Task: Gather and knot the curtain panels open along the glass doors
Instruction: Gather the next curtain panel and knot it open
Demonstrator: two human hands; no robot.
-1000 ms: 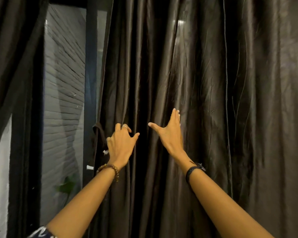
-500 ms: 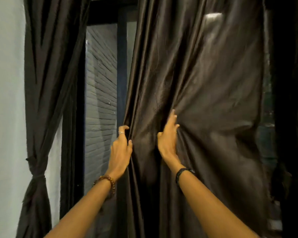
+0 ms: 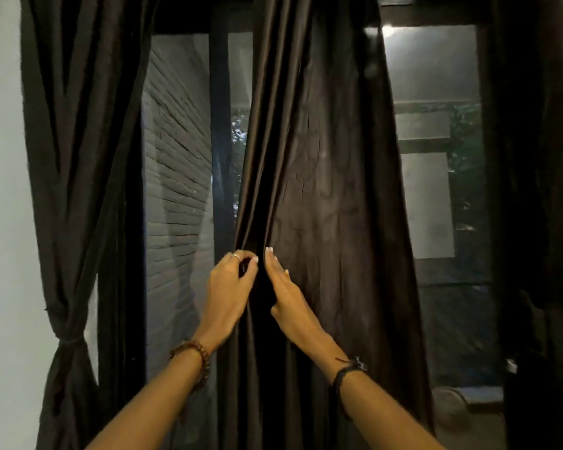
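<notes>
The middle curtain panel (image 3: 322,206) is hung in front of the glass doors (image 3: 436,141), between the bare panes on either side, and its left edge is gathered into tight folds. Those folds are pinched by the left hand (image 3: 229,287), whose grip is curled round the cloth, while the right hand (image 3: 290,303) is laid flat against the cloth just beside it, fingers straight and together. A second curtain panel (image 3: 78,157) is seen knotted at the far left, beside the pale wall (image 3: 4,222).

Curtain panel (image 3: 319,190) now bunched narrower, uncovering glass (image 3: 433,157).
</notes>
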